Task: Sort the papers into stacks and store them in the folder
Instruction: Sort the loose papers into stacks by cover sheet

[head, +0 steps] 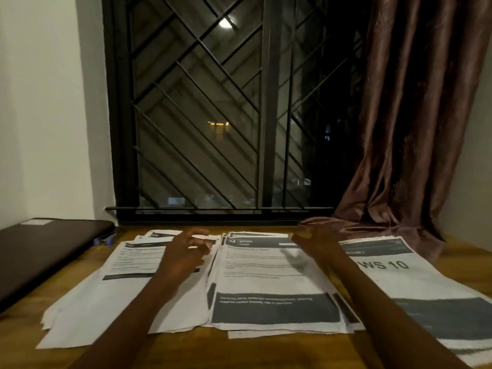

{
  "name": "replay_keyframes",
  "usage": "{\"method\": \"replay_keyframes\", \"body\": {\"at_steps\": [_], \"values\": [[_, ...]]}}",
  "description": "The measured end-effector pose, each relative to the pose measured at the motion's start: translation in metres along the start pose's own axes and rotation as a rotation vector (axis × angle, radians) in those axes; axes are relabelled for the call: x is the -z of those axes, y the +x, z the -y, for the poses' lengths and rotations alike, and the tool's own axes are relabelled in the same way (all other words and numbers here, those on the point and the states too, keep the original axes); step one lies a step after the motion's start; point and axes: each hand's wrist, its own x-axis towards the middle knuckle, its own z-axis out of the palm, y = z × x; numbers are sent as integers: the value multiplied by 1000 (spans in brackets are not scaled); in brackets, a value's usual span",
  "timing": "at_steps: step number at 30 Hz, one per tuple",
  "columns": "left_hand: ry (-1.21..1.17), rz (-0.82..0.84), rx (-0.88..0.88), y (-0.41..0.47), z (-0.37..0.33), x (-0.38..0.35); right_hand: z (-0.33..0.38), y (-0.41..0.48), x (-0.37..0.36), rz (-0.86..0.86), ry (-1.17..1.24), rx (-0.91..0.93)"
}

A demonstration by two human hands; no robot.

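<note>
Left hand point(186, 253) over the far end of the left stack point(125, 278), fingers loosely curled and blurred. A pale sheet edge shows among the fingertips; whether they pinch it or only brush it, cannot tell. Right hand point(318, 242) above the far right corner of the middle stack point(274, 283), fingers half curled, nothing in them. Its shadow falls on the top sheet, so it is probably lifted clear of the paper. Papers lie in three piles across the table point(266, 350): left stack fanned and ragged, middle stack squarer, right stack point(415, 291) headed in large print and angled toward the near right edge. Judged step: sorting or squaring between the left and middle piles. To do it well, press one palm flat on a pile while the other hand lifts a single sheet by its corner, then knock the edges true before storing anything. Left pile meets or overlaps the middle one along their shared side, and stray sheets poke out under the middle stack's near edge, likely to snag or drag. Dark flat case point(50, 251) at far left, closed, probably the folder, not certain. Blue pen point(103, 240) just beside its far corner. Curtain point(404, 123) hem pools on the table just beside the right stack's far end and may catch sheets. Barred window point(202, 115) behind.
</note>
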Motion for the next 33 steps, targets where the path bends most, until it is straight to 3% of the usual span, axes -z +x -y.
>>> {"method": "replay_keyframes", "body": {"at_steps": [5, 10, 14, 18, 21, 25, 29, 33], "values": [[140, 87, -68, 13, 8, -4, -14, 2, -24, -35, -38, -11], [461, 236, -200, 21, 27, -20, -17, 2, -33, -78, -75, -72], [628, 254, -227, 21, 44, -22, -22, 11, -27, -38, 12, -129], [700, 241, -204, 20, 43, -20, -24, 9, -23, 183, 404, -173], [710, 247, -188, 18, 38, -16, -17, 8, -24, 394, 307, -149], [544, 214, -166, 7, 22, -16, -13, 2, -12, 273, 445, -81], [126, 51, -78, 9, -14, -15, 5, -10, 21, 94, 870, 127], [-253, 113, -11, 29, -64, -13, 36, -34, 59, -170, 846, 368]]}}
